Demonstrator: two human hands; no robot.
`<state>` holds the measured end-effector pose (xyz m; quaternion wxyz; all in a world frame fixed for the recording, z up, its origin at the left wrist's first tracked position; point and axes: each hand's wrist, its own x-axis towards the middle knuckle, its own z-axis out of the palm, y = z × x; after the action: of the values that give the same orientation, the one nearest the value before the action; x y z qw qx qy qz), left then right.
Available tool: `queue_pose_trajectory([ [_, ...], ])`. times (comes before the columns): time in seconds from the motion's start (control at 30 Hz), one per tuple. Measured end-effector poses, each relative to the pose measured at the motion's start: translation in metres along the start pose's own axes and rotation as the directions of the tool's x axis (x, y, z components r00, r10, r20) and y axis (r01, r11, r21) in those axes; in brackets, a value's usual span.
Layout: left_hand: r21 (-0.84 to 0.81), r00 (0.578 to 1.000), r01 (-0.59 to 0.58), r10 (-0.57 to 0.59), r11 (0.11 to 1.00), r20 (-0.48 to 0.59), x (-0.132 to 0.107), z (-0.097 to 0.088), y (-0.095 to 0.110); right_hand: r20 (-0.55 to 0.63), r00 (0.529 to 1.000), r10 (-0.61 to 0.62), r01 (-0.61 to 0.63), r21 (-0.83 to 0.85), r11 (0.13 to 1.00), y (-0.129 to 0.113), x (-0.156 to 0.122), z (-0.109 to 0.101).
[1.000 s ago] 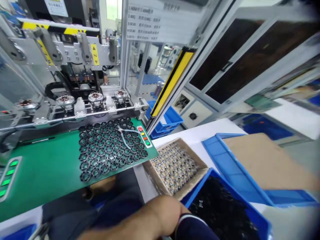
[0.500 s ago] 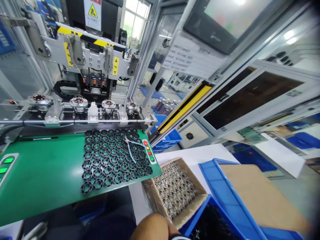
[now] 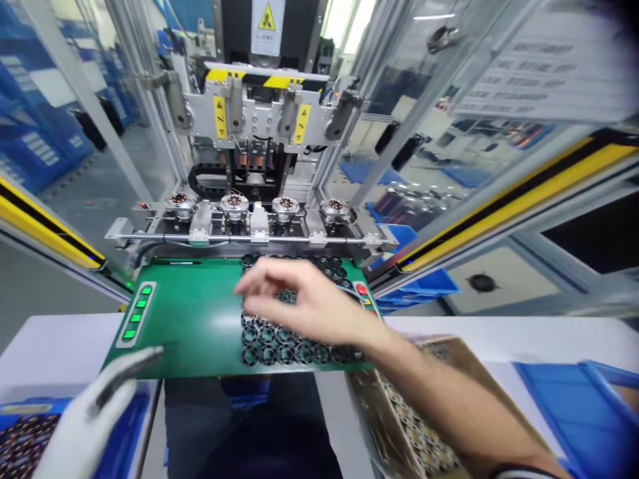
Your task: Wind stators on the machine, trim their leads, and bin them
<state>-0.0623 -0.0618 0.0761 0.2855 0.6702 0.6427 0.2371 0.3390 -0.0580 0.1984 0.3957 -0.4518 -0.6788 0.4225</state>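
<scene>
Bare and blurred by motion, my right hand (image 3: pixel 294 303) hangs over the black rings (image 3: pixel 267 356) laid in rows on the green worktop (image 3: pixel 194 313). Its fingers are loosely bent and apart from the thumb, and nothing shows between them. The hand hides much of the ring rows and most of the blue-handled cutters. My left hand (image 3: pixel 97 412), in a white glove, is at the worktop's front left corner with fingers stretched out, smeared by motion; no held object shows. Beyond the worktop, several round fixtures (image 3: pixel 285 207) carry copper-wound parts.
A strip of green buttons (image 3: pixel 136 316) sits on the left, a red button (image 3: pixel 362 289) on the right. A cardboard box (image 3: pixel 372 412) of metal rings stands right front. Left front is a blue bin (image 3: pixel 122 432) beside copper-wound parts. Yellow-black bars (image 3: pixel 529 193) flank the machine.
The view has swung left to face the machine. My right hand has come from the box side over the black rings. My gloved left hand has risen into fuller view at lower left.
</scene>
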Motion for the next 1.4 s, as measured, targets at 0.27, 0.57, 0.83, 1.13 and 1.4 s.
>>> queue_pose_trajectory([
  [0.27,0.480,0.847,-0.484,0.530,0.732,0.045,0.224,-0.039,0.195,-0.234,0.961,0.148,-0.276,-0.744,0.609,0.051,0.158,-0.093],
  [0.57,0.683,0.824,-0.537,0.481,0.495,0.299,0.343,0.014,0.211,-0.203,0.938,0.280,-0.314,-0.839,0.445,0.084,0.190,-0.108],
  [0.83,0.780,0.824,-0.497,0.489,0.381,0.287,0.351,-0.005,0.192,-0.160,0.953,0.256,-0.256,-0.879,0.403,0.065,0.206,-0.087],
  [1.13,0.769,0.814,-0.567,0.343,0.295,0.469,0.376,0.005,0.200,-0.022,0.772,0.635,-0.260,-0.923,0.283,0.044,0.260,-0.066],
  [1.4,0.745,0.826,-0.564,0.257,0.357,0.502,0.371,0.005,0.209,0.060,0.604,0.795,-0.298,-0.908,0.295,0.058,0.265,-0.057],
])
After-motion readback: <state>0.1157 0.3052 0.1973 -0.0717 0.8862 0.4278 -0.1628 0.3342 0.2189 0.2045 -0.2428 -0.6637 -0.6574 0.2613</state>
